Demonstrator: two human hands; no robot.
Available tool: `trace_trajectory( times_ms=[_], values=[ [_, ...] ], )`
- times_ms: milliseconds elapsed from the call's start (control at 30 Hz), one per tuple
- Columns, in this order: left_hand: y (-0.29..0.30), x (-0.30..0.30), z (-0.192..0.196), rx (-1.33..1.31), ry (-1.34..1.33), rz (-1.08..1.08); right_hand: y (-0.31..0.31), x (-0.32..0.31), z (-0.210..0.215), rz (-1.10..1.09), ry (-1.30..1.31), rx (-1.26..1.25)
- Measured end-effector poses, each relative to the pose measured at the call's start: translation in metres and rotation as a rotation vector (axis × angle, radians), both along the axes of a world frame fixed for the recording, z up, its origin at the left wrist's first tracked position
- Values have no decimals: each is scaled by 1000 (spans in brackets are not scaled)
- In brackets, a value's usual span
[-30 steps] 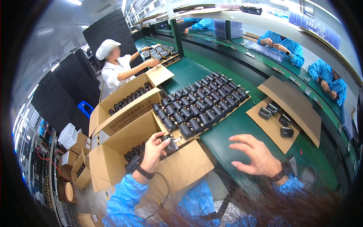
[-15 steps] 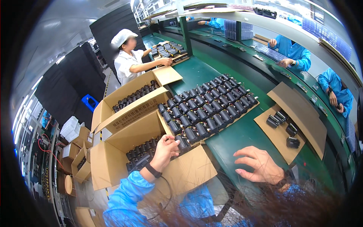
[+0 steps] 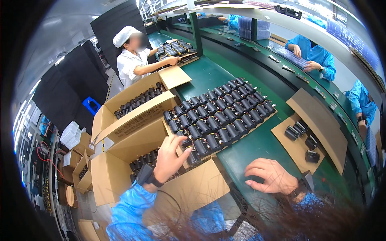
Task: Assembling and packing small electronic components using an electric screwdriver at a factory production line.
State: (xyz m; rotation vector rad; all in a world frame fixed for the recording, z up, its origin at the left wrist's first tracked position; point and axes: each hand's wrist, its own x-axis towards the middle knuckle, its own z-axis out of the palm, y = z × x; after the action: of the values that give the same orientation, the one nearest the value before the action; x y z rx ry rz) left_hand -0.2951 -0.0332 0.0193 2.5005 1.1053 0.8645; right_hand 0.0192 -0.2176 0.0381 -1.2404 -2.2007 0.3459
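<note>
Now a black, rounded plastic unit point(image 3: 193, 158) has extended the matching array point(image 3: 221, 117) at seven o'clock; your left hand point(image 3: 169, 159) half-curls beside it, grip unclear; your loosely curved right hand point(image 3: 272, 176) looks empty.

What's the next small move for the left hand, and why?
Probably ease the left hand back from the black units: its thumb and fingertips are at their near corner, and the corner unit seems lined up with its row.

Smooth black plastic-looking units point(image 3: 222, 118), a matt brown cardboard box point(image 3: 103, 176) — and a smooth, faintly glossy green tabletop point(image 3: 235, 162).
</note>
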Motion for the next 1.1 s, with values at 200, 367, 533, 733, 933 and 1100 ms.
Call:
trace_trajectory(
  times_ms=[200,367,533,733,933,1100],
  values=[
    [38,49,-6,204,254,-281,19,-1,-6,13,-107,-109],
    [72,83,-26,106,385,-175,39,-15,-22,-105,-81,7],
    [85,101,-20,21,470,-185,55,-18,-47,-95,-131,32],
    [92,113,-26,89,400,-175,62,-13,-35,-191,-75,-8],
    [98,131,-22,18,393,-261,66,-4,-47,-166,-85,-34],
    [103,151,-22,121,391,-298,72,12,-49,-310,-99,24]
  ],
)
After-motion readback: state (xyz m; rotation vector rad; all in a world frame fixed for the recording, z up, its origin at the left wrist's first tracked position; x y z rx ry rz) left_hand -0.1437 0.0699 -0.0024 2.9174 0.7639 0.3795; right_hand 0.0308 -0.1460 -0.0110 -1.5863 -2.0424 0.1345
